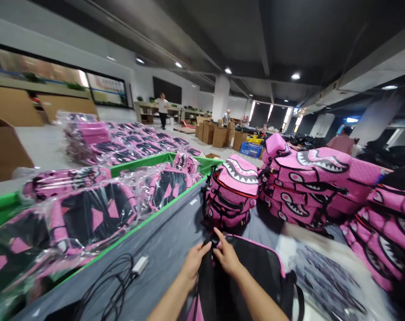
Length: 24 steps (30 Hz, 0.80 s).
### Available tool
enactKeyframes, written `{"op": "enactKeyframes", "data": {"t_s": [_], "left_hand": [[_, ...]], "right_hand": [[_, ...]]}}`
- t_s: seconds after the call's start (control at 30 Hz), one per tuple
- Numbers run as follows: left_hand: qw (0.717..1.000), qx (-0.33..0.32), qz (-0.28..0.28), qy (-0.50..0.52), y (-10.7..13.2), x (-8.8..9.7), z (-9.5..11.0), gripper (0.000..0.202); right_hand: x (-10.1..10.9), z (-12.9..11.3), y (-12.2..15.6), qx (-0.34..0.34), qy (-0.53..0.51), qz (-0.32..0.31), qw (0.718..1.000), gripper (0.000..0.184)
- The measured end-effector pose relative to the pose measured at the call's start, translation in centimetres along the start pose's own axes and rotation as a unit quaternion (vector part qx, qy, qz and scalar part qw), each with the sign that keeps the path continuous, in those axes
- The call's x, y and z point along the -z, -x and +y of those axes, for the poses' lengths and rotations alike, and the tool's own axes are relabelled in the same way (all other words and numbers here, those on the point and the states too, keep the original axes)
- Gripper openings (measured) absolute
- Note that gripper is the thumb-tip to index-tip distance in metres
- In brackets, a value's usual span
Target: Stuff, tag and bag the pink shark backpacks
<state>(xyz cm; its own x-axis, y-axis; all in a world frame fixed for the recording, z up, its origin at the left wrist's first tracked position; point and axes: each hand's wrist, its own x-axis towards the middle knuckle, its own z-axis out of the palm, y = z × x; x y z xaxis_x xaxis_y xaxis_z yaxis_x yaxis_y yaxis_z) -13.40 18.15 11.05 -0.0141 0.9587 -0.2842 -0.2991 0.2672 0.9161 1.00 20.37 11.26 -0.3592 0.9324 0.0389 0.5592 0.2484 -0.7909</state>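
A backpack with a black back panel and pink piping [255, 256] lies on the grey-covered table in front of me. My left hand [196, 261] pinches a black strap [206, 272] at the backpack's upper left. Close beside it, my right hand [228, 257] has its index finger stretched forward and its other fingers curled at the same strap area. Small pink bits show between the fingers, too blurred to name. Just beyond the hands stands a pink backpack with a shark-mouth print [234, 191].
Stacked pink shark-print bags [302, 187] fill the right side. Clear plastic bags [329, 276] lie at the right front. Cables with a white adapter [141, 265] rest at left. Behind a green edge [162, 205] are plastic-wrapped backpacks [95, 218]. People stand farther back.
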Motion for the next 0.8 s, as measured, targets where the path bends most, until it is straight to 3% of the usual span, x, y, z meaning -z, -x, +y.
{"op": "enactKeyframes", "data": {"t_s": [0.1, 0.17, 0.23, 0.3, 0.37, 0.4, 0.47, 0.53, 0.6, 0.7, 0.77, 0.8], "left_hand": [[0.995, -0.068, -0.061, -0.042, 2.5, -1.4, 2.7, 0.065], [0.987, -0.097, -0.104, -0.077, 4.2, -2.5, 3.4, 0.059], [0.974, -0.125, -0.130, -0.136, 5.4, -3.4, 3.5, 0.054], [0.958, -0.159, -0.121, -0.208, 5.4, -4.1, 3.1, 0.054], [0.941, -0.186, -0.095, -0.268, 4.0, -4.6, 2.5, 0.059], [0.936, -0.190, -0.085, -0.285, 2.8, -4.9, 2.0, 0.063], [0.931, -0.181, -0.078, -0.309, 0.1, -5.8, 0.7, 0.069], [0.923, -0.171, -0.068, -0.339, -2.3, -6.8, -1.1, 0.071], [0.911, -0.171, -0.045, -0.373, -3.9, -7.6, -3.2, 0.064], [0.887, -0.185, 0.011, -0.423, -4.8, -8.2, -6.1, 0.045], [0.872, -0.193, 0.036, -0.448, -4.9, -8.1, -7.3, 0.039], [0.866, -0.198, 0.041, -0.458, -4.8, -8.1, -7.6, 0.040]], "right_hand": [[2.2, -2.9, 0.4, 0.047, -0.150, -0.052, 0.986, 0.043], [3.5, -3.3, 2.1, 0.078, -0.201, -0.082, 0.973, 0.032], [4.4, -2.7, 4.7, 0.057, -0.170, -0.044, 0.983, 0.025], [4.4, -1.7, 7.9, -0.032, -0.091, 0.051, 0.994, 0.014], [3.1, -0.7, 11.2, -0.135, -0.048, 0.115, 0.983, 0.005], [2.1, -0.3, 12.7, -0.175, -0.052, 0.112, 0.977, 0.013], [-0.5, 0.0, 15.8, -0.237, -0.111, 0.042, 0.964, 0.025], [-2.9, -0.1, 18.6, -0.294, -0.196, -0.055, 0.934, 0.029], [-3.8, -0.2, 21.2, -0.297, -0.245, -0.116, 0.916, 0.027], [-1.1, -0.2, 23.8, -0.270, -0.206, -0.131, 0.931, 0.012], [3.2, 0.4, 24.0, -0.312, -0.092, -0.041, 0.945, 0.007], [5.8, 0.9, 23.6, -0.340, -0.014, 0.037, 0.939, 0.008]]}}
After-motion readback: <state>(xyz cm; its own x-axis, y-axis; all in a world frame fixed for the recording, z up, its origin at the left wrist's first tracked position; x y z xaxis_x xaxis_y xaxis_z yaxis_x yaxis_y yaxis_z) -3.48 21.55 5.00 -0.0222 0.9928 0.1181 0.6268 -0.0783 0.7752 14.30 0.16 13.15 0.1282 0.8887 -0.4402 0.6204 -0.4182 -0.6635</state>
